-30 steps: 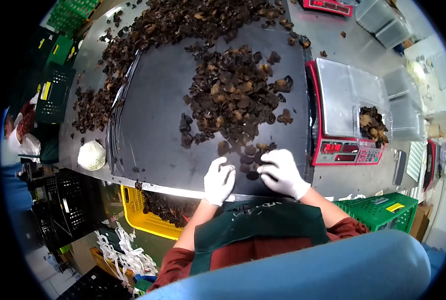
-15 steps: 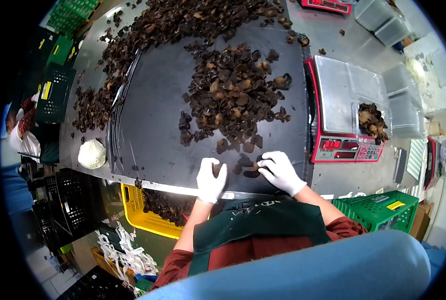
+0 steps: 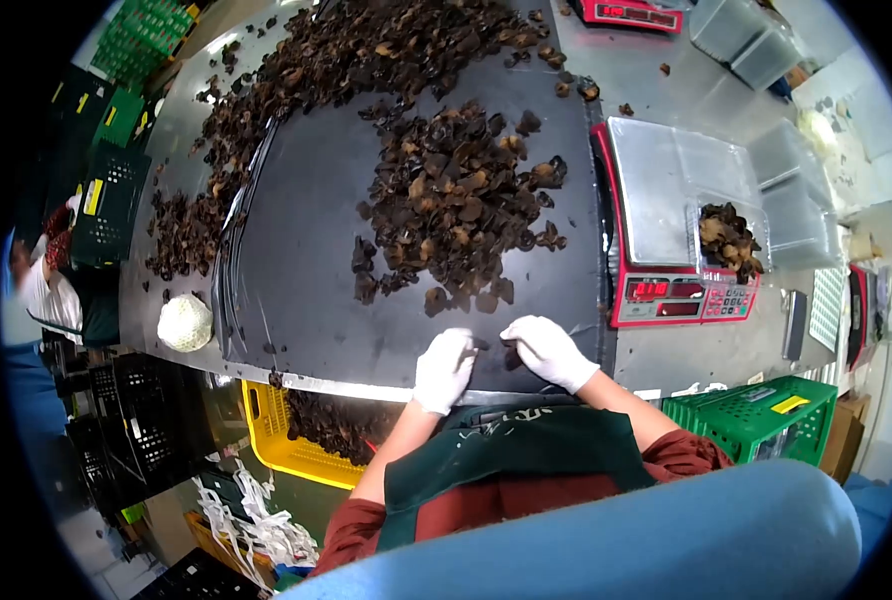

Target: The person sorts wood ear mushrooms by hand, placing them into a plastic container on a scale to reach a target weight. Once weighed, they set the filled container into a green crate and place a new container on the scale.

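Note:
In white gloves, both my hands are at the front edge of a black sheet (image 3: 301,220) on the metal table. My left hand (image 3: 446,368) has its fingers curled, with a dark wood ear mushroom piece (image 3: 481,343) showing at the fingertips. Close by on the right, my right hand (image 3: 548,352) pinches another dark piece (image 3: 512,356), mostly hidden by the fingers. Just beyond the hands lies a heap of brown wood ear mushrooms (image 3: 456,200).
To the right, a red scale (image 3: 684,300) bears a clear tub holding mushrooms (image 3: 730,240). Clear containers (image 3: 801,220) stand beyond it. A larger mushroom pile (image 3: 366,45) spreads along the back. A netted white ball (image 3: 185,323) sits left. Below are a yellow crate (image 3: 301,462) and green crate (image 3: 756,420).
My hands have drawn in around the loose pieces that lay between them. The left hand has moved slightly right and nearer my body, its fingers more closed. The view has shifted a little.

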Available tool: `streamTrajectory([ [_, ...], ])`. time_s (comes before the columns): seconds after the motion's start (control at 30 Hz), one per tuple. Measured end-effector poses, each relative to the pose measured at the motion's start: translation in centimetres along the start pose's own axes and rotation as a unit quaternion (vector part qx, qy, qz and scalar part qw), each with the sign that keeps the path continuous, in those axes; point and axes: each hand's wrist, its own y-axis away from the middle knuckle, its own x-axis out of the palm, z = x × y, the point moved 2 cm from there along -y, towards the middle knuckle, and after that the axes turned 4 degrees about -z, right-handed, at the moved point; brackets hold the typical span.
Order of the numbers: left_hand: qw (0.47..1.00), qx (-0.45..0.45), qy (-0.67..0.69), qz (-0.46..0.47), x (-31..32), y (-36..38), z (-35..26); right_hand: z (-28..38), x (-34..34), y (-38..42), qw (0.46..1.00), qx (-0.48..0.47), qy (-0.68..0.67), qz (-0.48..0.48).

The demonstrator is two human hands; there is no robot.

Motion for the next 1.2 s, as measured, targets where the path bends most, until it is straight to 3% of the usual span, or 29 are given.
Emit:
streamTrajectory([
  [0.07,0.994,-0.078,0.07,-0.041,-0.9,0.4,0.1,-0.2,-1.0,-0.6,0.99,0.102,-0.064,-0.072],
  [0.17,0.974,-0.167,0.096,-0.121,-1.5,0.0,1.6,-0.3,-1.8,-2.9,0.98,0.151,-0.034,-0.127],
  [0.2,0.982,-0.123,0.056,-0.129,-1.8,-0.6,2.1,0.2,-2.1,-4.0,0.975,0.186,-0.031,-0.121],
  [0.27,0.989,-0.087,-0.04,-0.11,-2.9,-2.7,1.4,-0.2,-1.2,-4.9,0.983,0.145,-0.013,-0.116],
  [0.3,0.987,-0.112,-0.074,-0.093,-2.8,-3.1,1.6,-0.6,-0.7,-5.2,0.989,0.13,0.033,-0.067],
  [0.4,0.979,-0.165,-0.123,-0.011,-2.0,-4.0,2.0,-2.5,-0.1,-4.9,0.99,0.109,-0.012,-0.086],
  [0.43,0.977,-0.164,-0.134,-0.021,-1.9,-4.2,1.8,-1.4,-1.4,-5.1,0.983,0.142,-0.059,-0.105],
  [0.53,0.985,-0.094,-0.125,-0.075,-1.6,-3.8,2.4,1.7,-3.5,-3.9,0.995,0.037,-0.055,-0.07],
  [0.6,0.987,-0.061,-0.081,-0.122,-1.5,-3.5,3.2,3.1,-2.8,-1.7,0.994,0.05,-0.093,0.025],
  [0.67,0.983,-0.096,-0.064,-0.145,-1.7,-3.4,3.4,3.6,-1.4,0.5,0.982,0.105,-0.07,0.139],
  [0.73,0.976,-0.136,-0.029,-0.17,-1.4,-3.1,4.2,3.0,0.2,2.0,0.986,0.092,-0.017,0.136],
  [0.83,0.965,-0.153,-0.004,-0.211,-1.4,-2.8,4.5,2.5,0.1,1.7,0.984,0.113,-0.115,0.079],
  [0.97,0.932,-0.241,0.116,-0.244,-1.5,-4.9,3.0,3.4,-6.9,0.8,0.98,0.108,-0.165,-0.013],
  [1.07,0.945,-0.203,0.188,-0.172,-0.4,-9.5,-4.0,4.1,-16.0,0.7,0.982,0.056,-0.103,-0.146],
  [1.13,0.961,-0.097,0.233,-0.11,1.7,-12.6,-7.8,3.2,-22.1,2.0,0.969,0.084,0.024,-0.23],
  [1.2,0.923,-0.196,0.33,-0.005,3.9,-15.4,-12.6,1.6,-27.6,3.3,0.948,0.088,0.082,-0.295],
])
